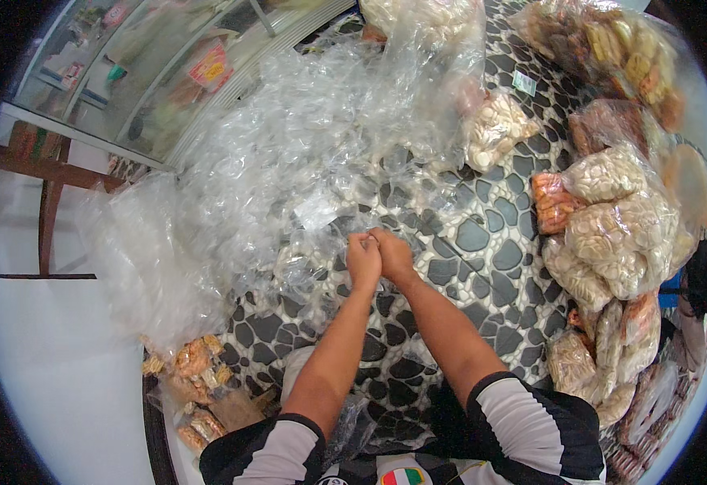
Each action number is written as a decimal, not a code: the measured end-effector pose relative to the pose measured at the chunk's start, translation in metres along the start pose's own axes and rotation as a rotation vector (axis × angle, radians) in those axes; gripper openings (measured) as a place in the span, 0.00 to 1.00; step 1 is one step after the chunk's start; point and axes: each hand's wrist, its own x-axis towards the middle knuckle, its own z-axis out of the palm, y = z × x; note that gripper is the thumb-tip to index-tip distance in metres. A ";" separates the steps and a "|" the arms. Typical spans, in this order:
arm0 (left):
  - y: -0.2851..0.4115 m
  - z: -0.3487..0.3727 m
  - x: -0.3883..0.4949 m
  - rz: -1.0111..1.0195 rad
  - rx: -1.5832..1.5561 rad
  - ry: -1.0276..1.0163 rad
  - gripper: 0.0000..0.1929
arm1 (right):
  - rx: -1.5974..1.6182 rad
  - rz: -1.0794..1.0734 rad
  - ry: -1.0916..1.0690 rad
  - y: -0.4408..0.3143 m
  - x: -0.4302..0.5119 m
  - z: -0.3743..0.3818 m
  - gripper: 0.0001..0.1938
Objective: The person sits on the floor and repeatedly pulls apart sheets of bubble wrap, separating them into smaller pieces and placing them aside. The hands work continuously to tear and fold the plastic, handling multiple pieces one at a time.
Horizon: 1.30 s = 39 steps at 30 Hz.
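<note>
My left hand (363, 264) and my right hand (394, 253) meet in front of me, fingers curled and thumbs close together. They pinch a transparent plastic bag (353, 225), whose edges blend into the pile behind. The pinched part itself is hidden by the fingers. Beyond and left of my hands spreads a large heap of transparent plastic bags (280, 139) on the floor. A white slip (316, 211) lies among them, just past my left hand.
The floor (471, 235) has a dark pebble pattern. At right sit bagged pale crackers (623, 233), an orange snack pack (552, 203) and a large snack bag (626, 54). A smaller cracker bag (499, 130) lies ahead. Glass display case (147, 79) stands upper left; snack packs (198, 370) lie lower left.
</note>
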 end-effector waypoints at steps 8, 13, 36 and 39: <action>0.022 -0.056 -0.068 0.490 0.168 0.393 0.24 | 0.043 0.036 0.060 0.006 -0.024 -0.009 0.24; -0.006 -0.066 0.009 0.226 0.112 0.450 0.34 | 0.036 0.032 -0.019 0.001 -0.047 -0.015 0.24; 0.036 -0.083 -0.057 -0.196 -0.868 -0.003 0.37 | 0.474 0.129 0.463 -0.104 -0.046 -0.003 0.27; 0.040 -0.085 -0.059 -0.063 -0.852 -0.028 0.25 | 0.644 0.075 0.377 -0.113 -0.045 -0.012 0.25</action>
